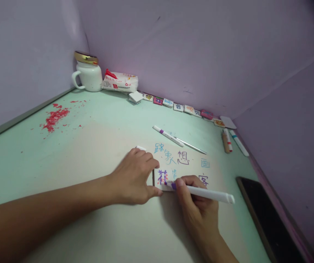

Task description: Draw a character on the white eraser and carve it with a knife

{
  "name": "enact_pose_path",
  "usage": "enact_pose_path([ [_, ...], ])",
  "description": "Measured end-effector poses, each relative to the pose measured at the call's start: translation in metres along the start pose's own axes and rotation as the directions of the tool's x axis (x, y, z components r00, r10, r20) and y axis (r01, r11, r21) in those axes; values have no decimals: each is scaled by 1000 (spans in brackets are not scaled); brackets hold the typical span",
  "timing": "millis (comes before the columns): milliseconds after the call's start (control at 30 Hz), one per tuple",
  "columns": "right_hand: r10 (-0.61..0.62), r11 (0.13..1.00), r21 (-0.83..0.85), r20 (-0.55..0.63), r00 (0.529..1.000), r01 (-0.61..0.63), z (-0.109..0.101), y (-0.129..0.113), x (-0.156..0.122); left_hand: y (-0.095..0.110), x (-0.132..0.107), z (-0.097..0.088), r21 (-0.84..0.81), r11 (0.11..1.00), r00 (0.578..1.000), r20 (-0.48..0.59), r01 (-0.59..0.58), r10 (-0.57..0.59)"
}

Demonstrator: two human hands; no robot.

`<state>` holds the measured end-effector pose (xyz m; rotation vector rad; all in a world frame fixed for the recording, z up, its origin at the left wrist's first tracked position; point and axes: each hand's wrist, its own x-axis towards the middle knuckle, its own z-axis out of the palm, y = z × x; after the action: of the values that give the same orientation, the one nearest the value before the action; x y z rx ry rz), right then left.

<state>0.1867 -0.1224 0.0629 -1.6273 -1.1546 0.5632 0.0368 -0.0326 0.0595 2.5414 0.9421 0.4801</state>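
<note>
My right hand (197, 199) is closed around a white marker (211, 194) with a purple tip end. That tip meets a small white tile (169, 186), on which a character stands in purple with red and blue marks around it. At the tile's left side, the thumb and forefinger of my left hand (135, 175) pinch its upper and lower edges. Part of another white piece (140, 148) shows behind my left knuckles. A purple-banded cap (161, 131) sits on a white marker lying beyond the tile, beside a thin silver pen-like stick (191, 145).
Blue and purple characters are written on the tabletop (113, 226). A phone (266, 215) lies at the right edge. Lettered tiles (178, 107), a tissue pack (121, 82) and a white mug (89, 77) line the back wall. Red shavings (55, 117) lie left; markers (239, 143) lie right.
</note>
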Motion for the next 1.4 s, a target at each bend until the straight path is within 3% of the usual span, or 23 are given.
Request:
enact_pose_path([
  [267,44,999,-20,-7,999,-44,-1,0,0,1,1,-1,-2,1000,1000,9,4,-4],
  [867,14,988,-150,-75,997,-26,-3,6,6,1,0,-2,-15,1000,1000,13,6,-6],
  [1100,-26,984,-178,-71,997,13,-6,10,6,0,0,-1,-22,1000,1000,11,4,-4],
  [1267,-102,977,-189,-4,995,100,-8,14,8,1,0,-3,-20,1000,1000,17,3,-3],
  [1400,-83,980,-180,-1,997,81,-8,17,9,1,0,-3,-21,1000,1000,22,-1,2],
])
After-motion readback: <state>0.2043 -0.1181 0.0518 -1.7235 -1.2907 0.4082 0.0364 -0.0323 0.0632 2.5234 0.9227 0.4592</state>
